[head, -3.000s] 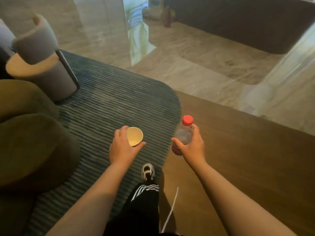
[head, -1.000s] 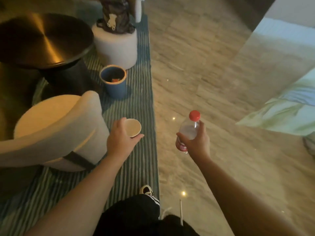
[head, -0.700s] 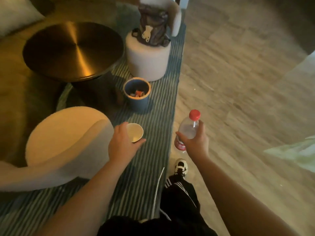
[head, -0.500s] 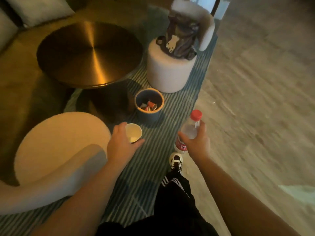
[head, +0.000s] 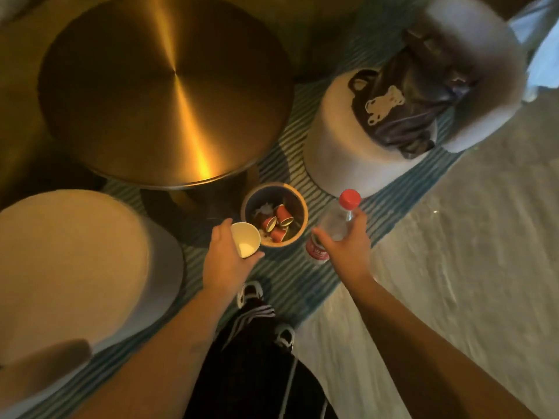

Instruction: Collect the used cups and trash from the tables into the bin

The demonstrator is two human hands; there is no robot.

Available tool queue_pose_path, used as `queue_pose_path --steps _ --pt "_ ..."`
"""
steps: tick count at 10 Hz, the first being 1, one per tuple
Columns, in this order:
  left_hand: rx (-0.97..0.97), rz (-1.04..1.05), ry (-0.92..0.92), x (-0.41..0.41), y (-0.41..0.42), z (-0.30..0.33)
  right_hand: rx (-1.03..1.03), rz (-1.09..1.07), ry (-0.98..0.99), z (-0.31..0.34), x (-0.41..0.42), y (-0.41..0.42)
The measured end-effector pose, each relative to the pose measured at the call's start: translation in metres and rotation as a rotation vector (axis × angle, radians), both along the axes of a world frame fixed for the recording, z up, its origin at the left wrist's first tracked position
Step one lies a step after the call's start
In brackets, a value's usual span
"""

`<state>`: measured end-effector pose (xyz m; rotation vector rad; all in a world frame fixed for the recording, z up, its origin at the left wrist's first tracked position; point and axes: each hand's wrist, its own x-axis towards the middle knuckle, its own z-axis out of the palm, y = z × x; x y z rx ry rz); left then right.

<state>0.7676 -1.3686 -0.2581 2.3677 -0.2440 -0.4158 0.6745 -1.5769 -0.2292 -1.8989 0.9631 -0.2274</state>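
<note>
Left hand (head: 225, 261) grips a white paper cup (head: 245, 244) beside the bin (head: 298, 207); right hand (head: 344, 246) is wrapped around a red-capped plastic bottle (head: 334, 226).

The round counter (head: 163, 86) has a glossy brushed-metal top, the cup (head: 245, 244) looks like matt white paper, the bottle (head: 332, 228) is clear plastic, and the rug (head: 302, 276) is ribbed cloth.

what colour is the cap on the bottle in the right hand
Red. The cap on the clear bottle shows plainly in the head view, above the right hand.
</note>
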Motion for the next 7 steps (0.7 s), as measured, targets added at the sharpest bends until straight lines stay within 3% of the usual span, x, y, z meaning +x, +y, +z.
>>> queue_pose_path --steps 2,4,5,7 --pt "-0.01 0.032 0.055 0.07 -0.071 -0.093 0.07 0.005 -0.006 -0.099 0.098 -0.039" --pt "-0.001 0.059 0.203 0.111 -0.108 -0.178 0.068 0.025 0.126 -0.198 0.149 -0.055" --pt "0.049 -0.001 0.222 0.115 -0.105 -0.202 0.098 0.055 0.146 -0.218 0.155 -0.057" --pt "0.147 0.057 0.0 0.103 -0.084 -0.175 0.048 0.143 0.155 -0.19 0.147 -0.047"
